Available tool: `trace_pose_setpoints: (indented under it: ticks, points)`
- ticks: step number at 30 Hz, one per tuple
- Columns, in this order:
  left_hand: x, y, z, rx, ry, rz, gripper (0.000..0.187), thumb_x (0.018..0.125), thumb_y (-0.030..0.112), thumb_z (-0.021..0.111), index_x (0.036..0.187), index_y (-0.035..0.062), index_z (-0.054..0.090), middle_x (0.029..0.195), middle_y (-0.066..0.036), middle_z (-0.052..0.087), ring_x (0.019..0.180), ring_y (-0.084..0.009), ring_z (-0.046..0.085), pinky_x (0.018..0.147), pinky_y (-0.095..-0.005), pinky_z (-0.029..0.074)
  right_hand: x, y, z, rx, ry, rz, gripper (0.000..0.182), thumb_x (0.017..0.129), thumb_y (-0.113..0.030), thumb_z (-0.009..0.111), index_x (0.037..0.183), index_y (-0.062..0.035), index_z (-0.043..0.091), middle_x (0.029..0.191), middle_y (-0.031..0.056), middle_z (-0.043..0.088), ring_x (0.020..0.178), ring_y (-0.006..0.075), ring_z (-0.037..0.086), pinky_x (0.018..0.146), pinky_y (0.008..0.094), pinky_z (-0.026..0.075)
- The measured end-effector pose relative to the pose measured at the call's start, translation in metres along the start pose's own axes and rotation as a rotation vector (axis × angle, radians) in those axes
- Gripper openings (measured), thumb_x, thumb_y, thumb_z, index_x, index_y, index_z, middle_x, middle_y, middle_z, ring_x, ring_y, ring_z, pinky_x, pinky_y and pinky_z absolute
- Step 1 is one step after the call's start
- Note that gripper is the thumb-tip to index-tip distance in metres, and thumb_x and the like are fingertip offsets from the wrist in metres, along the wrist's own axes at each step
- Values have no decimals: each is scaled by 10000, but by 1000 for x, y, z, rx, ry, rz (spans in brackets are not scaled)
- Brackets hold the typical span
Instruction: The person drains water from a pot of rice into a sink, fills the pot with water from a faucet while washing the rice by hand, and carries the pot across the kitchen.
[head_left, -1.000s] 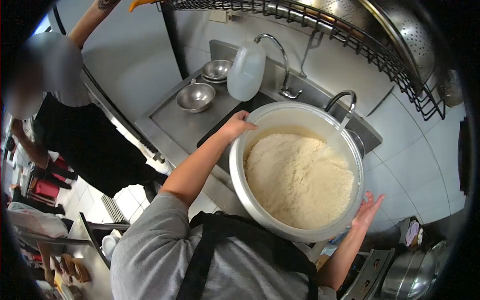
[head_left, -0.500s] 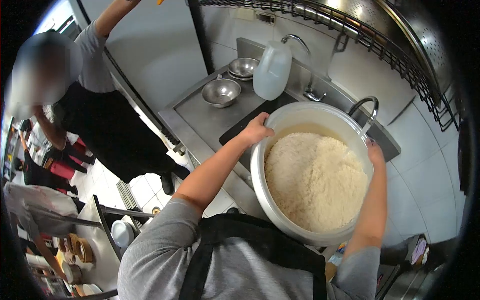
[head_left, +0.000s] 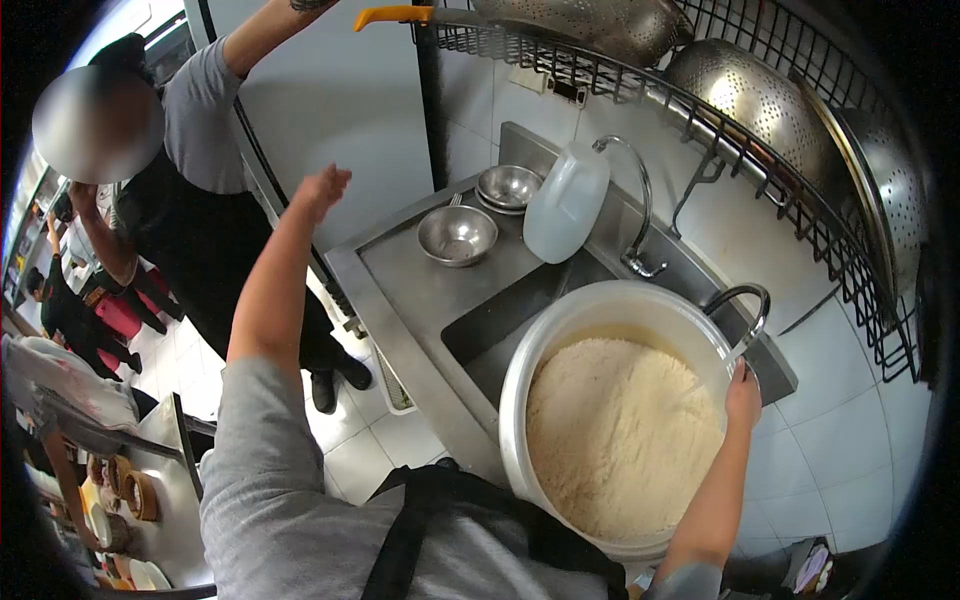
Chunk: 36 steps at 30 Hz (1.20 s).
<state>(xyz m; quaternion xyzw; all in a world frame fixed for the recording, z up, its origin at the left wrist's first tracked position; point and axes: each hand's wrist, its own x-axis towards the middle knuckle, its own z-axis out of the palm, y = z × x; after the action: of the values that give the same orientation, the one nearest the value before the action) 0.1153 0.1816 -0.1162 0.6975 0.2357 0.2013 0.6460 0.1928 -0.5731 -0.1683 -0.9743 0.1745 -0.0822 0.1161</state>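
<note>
A large pale pot (head_left: pixel 515 420) rests over the sink (head_left: pixel 490 325), filled with whitish grains (head_left: pixel 620 430). Water from the curved faucet (head_left: pixel 765 300) runs into it near the right rim. My right hand (head_left: pixel 742 397) grips that right rim, its fingers closed near the stream. My left hand (head_left: pixel 323 190) is raised in the air, away from the pot, in front of the large grey panel. Its fingers look partly spread and nothing shows in them.
Metal bowls (head_left: pixel 457 236) and a translucent jug (head_left: pixel 567 203) stand by the sink. A wire rack (head_left: pixel 700 125) with colanders (head_left: pixel 755 95) hangs above. An orange-handled tool (head_left: pixel 393 15) lies at its end. A person in a black apron (head_left: pixel 190 250) stands at left.
My left hand has let go of the pot's left rim and moved up and left. The view has shifted, showing more of the rack. My right hand stays on the rim.
</note>
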Motion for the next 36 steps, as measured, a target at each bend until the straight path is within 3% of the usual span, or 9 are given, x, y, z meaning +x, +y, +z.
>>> trace_pose_setpoints:
  ticks: [4,6,12,16,19,23,27,34,36]
  points:
    - [39,81,72,-178,-1,151,388,920,223,325,1164,-23,500,1223,-140,516,1168,-245,451,1005,-365,314,6,4,10,14,67,7,666,870,-597,224,1109,-68,549,1073,196,584,1013,368,540,841,457,423]
    - [55,104,139,-269,-303,176,376,920,184,297,1151,-37,495,1222,-146,516,1164,-251,458,1019,-348,311,-5,-5,-2,38,30,25,648,870,-596,232,1113,-85,549,1069,182,589,1008,363,544,828,458,428]
    - [-42,117,338,-219,-908,106,424,941,197,246,1201,-67,453,1236,-177,498,1156,-253,473,981,-324,365,1,3,6,19,58,-5,625,873,-586,254,1110,-93,558,1084,170,585,1018,352,540,819,452,432]
    - [-146,97,338,-277,-1392,33,359,926,203,357,1119,-37,542,1155,-143,565,1083,-185,533,902,-274,426,4,7,7,28,29,-12,639,870,-592,260,1128,-88,557,1100,172,578,1030,351,534,838,446,423]
    - [-204,64,278,-376,-1591,70,426,934,260,327,1142,-57,523,1211,-169,521,1143,-251,480,986,-356,343,10,10,11,44,13,-26,655,864,-602,267,1142,-81,551,1110,170,574,1036,352,530,847,440,420]
    - [-248,20,145,-390,-1338,43,465,912,299,383,1115,-92,530,1231,-260,467,1179,-342,439,990,-397,351,13,12,10,60,-1,-52,682,859,-615,259,1146,-67,548,1114,174,571,1041,354,526,851,441,416]
    - [-298,-26,-12,-462,-860,-3,443,885,268,406,974,-126,590,1065,-290,560,1048,-420,527,918,-475,417,14,14,12,53,-1,-57,735,850,-642,223,1145,-50,542,1120,171,570,1050,355,521,864,448,407]
    - [-459,30,-232,26,123,31,453,869,290,371,1028,-88,564,1112,-242,563,1039,-296,554,922,-366,404,23,17,12,21,-76,-60,805,824,-689,183,1166,-51,536,1154,162,553,1090,355,495,891,443,391]
    - [-516,68,-290,22,75,333,436,870,258,382,1104,-87,512,1188,-221,505,1107,-302,493,965,-380,347,24,19,14,51,-95,-64,819,817,-699,180,1162,-51,541,1163,169,545,1098,358,487,896,450,385]
